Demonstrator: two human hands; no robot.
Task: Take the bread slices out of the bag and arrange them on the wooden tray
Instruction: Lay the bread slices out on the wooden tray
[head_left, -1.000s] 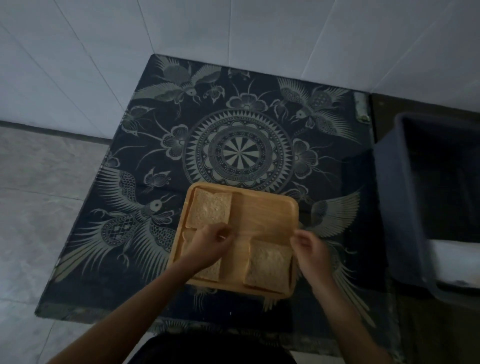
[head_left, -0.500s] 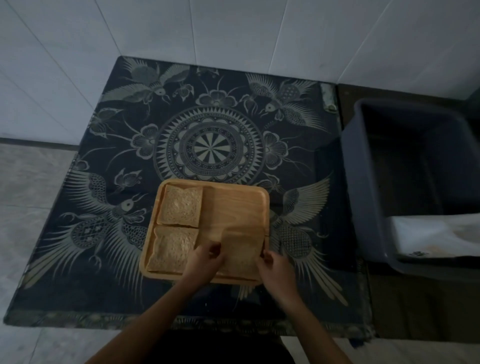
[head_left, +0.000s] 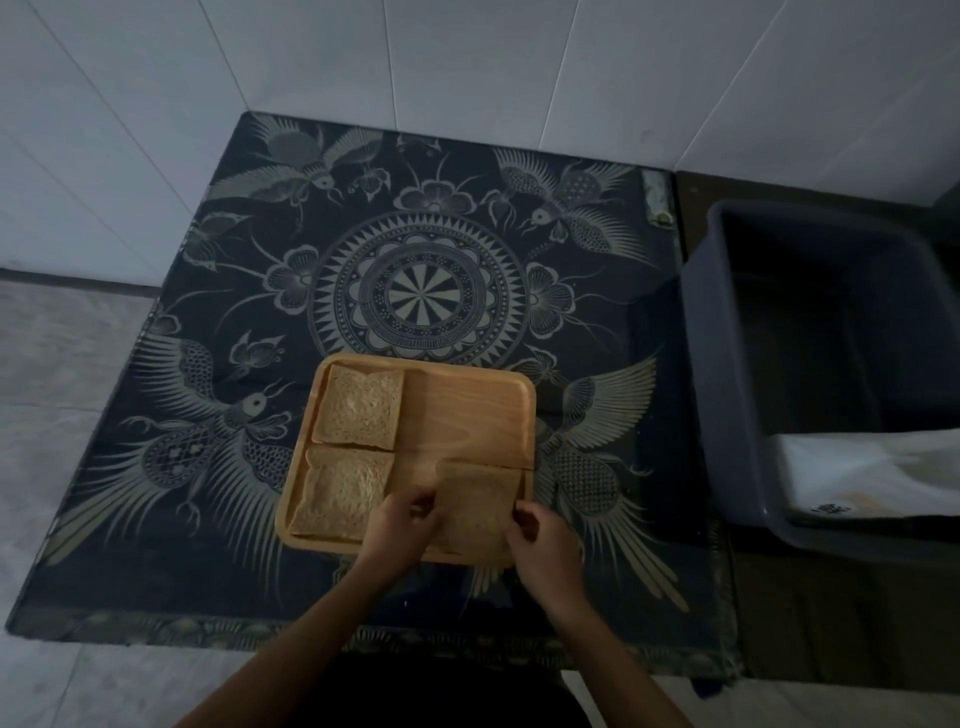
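Note:
A square wooden tray (head_left: 467, 410) lies near the table's front edge. Three bread slices are on it: one at the far left (head_left: 361, 410), one at the near left (head_left: 340, 491), and one at the near right (head_left: 478, 506). My left hand (head_left: 402, 525) pinches the left edge of the near-right slice, and my right hand (head_left: 540, 545) pinches its right edge. The tray's far-right quarter is bare wood. A white bread bag (head_left: 862, 480) lies in the grey tub at the right.
The table is covered by a dark cloth (head_left: 421, 296) with pale bird and mandala patterns. A large grey plastic tub (head_left: 727, 395) stands to the right of the table. White tiled walls rise behind, and pale floor shows on the left.
My left hand left the near-left slice and joined my right hand at the near-right slice. The camera view shifted, bringing the tub and bag further into view.

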